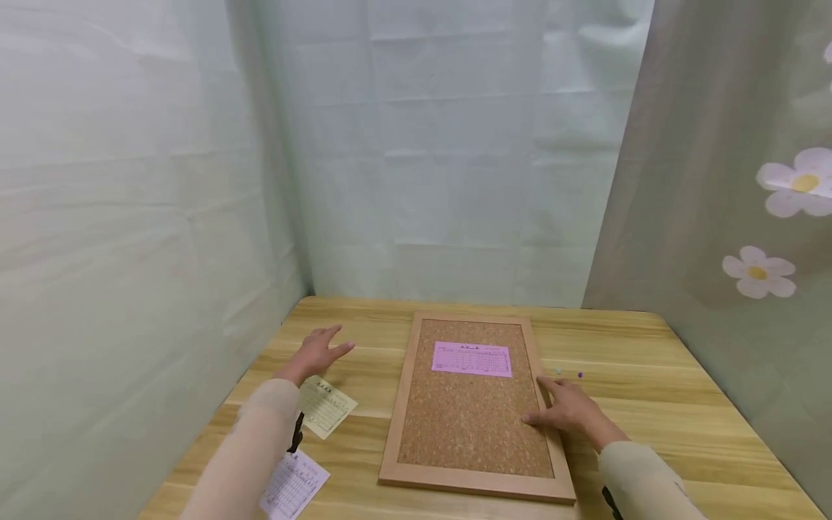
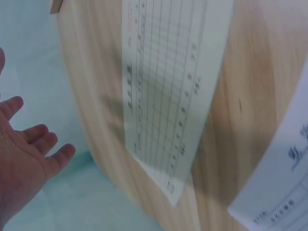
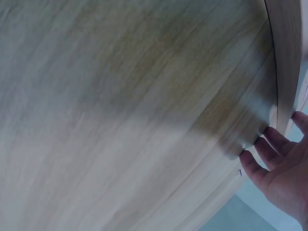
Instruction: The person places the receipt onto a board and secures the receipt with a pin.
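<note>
A cork board (image 1: 477, 426) in a light wood frame lies on the table, with a pink printed slip (image 1: 472, 360) flat on its upper part. My right hand (image 1: 567, 406) rests at the frame's right edge, thumb over the inner side; in the right wrist view its other fingertips (image 3: 247, 156) reach down beside the frame. To the left of the board, my left hand (image 1: 318, 354) hovers with fingers spread and nothing in them. Just below that hand lies a yellow printed slip (image 1: 330, 406); the left wrist view shows the yellow slip (image 2: 163, 96) beside the hand.
A pale purple printed slip (image 1: 295, 485) lies nearer on the left, partly covered by my left sleeve. Two tiny pieces sit right of the board, one pale (image 1: 558, 371) and one dark purple (image 1: 581, 375). Hanging cloth (image 1: 448, 159) encloses the wooden table (image 1: 650, 404).
</note>
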`<control>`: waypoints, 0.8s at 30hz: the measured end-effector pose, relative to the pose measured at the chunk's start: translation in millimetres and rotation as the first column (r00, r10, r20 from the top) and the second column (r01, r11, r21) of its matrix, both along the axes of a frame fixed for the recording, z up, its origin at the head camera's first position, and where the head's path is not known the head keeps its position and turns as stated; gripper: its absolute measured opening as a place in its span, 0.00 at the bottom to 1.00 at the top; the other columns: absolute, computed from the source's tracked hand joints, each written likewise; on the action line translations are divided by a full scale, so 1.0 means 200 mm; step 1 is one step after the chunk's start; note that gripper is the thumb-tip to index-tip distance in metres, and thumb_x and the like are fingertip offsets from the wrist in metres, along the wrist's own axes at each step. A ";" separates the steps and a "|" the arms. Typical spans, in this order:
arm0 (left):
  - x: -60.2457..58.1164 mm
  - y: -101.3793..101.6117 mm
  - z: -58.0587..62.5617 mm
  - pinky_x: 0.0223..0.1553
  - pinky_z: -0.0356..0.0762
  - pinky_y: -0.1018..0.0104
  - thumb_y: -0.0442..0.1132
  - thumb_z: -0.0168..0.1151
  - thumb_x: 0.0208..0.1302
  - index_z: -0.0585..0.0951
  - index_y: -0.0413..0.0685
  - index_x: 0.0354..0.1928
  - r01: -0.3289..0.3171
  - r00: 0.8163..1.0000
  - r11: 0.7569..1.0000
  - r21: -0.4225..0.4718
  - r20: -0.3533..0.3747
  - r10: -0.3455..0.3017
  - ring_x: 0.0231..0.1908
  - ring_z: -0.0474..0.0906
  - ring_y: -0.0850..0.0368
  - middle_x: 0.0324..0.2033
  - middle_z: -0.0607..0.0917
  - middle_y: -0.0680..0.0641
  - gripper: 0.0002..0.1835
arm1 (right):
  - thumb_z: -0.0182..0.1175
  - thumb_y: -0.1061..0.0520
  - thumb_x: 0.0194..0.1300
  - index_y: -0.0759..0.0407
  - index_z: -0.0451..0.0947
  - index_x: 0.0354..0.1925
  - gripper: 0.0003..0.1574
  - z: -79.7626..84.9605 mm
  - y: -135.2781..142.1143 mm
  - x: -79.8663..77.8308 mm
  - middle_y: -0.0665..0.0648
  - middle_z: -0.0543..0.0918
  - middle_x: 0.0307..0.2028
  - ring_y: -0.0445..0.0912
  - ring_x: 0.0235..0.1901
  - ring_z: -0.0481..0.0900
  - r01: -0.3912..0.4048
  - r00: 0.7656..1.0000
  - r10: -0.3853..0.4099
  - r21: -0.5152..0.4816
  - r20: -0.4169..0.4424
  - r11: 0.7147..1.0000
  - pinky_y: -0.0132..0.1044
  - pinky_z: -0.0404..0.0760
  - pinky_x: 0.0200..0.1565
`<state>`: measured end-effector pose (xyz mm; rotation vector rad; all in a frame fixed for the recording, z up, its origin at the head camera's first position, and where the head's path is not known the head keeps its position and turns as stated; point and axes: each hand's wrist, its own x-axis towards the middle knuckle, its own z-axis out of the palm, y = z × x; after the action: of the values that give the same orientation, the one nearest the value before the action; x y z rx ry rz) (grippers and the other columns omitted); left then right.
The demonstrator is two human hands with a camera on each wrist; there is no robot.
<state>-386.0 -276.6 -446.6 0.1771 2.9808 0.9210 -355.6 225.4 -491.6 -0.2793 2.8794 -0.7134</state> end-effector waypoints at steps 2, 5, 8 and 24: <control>0.01 -0.04 0.00 0.64 0.52 0.30 0.52 0.52 0.75 0.57 0.29 0.73 0.001 1.000 1.000 -0.007 -0.005 -0.001 0.68 0.49 0.22 0.68 0.56 0.20 0.39 | 0.72 0.29 0.49 0.67 0.61 0.72 0.67 0.01 0.00 0.01 0.84 0.61 0.64 0.78 0.61 0.62 0.002 1.000 -0.002 0.004 0.006 1.000 0.71 0.66 0.56; 0.02 -0.10 0.01 0.64 0.51 0.30 0.52 0.53 0.75 0.57 0.28 0.72 -0.006 1.000 1.000 -0.017 -0.009 0.006 0.68 0.49 0.22 0.68 0.57 0.20 0.39 | 0.72 0.29 0.50 0.67 0.60 0.72 0.66 0.02 -0.01 0.01 0.83 0.61 0.65 0.78 0.62 0.61 -0.001 1.000 0.001 0.008 0.008 1.000 0.71 0.65 0.56; 0.03 -0.15 0.00 0.65 0.51 0.31 0.54 0.53 0.75 0.57 0.27 0.72 -0.021 1.000 0.999 -0.023 -0.005 0.021 0.68 0.50 0.23 0.68 0.57 0.21 0.40 | 0.71 0.29 0.50 0.67 0.60 0.72 0.66 0.03 -0.01 0.02 0.83 0.61 0.64 0.78 0.62 0.61 -0.004 1.000 0.004 0.013 0.007 1.000 0.71 0.66 0.56; 0.15 -0.40 -0.06 0.62 0.59 0.33 0.60 0.54 0.71 0.55 0.25 0.72 -0.132 0.983 0.991 0.000 0.131 0.131 0.65 0.56 0.22 0.67 0.58 0.19 0.47 | 0.71 0.28 0.50 0.65 0.60 0.73 0.66 0.02 -0.01 0.01 0.79 0.62 0.66 0.77 0.63 0.60 0.012 1.000 -0.013 0.018 0.012 1.000 0.70 0.65 0.57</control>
<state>-355.9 -357.4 -459.1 -0.0781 2.8962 0.9181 -353.2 224.0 -488.5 -0.2540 2.8772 -0.6889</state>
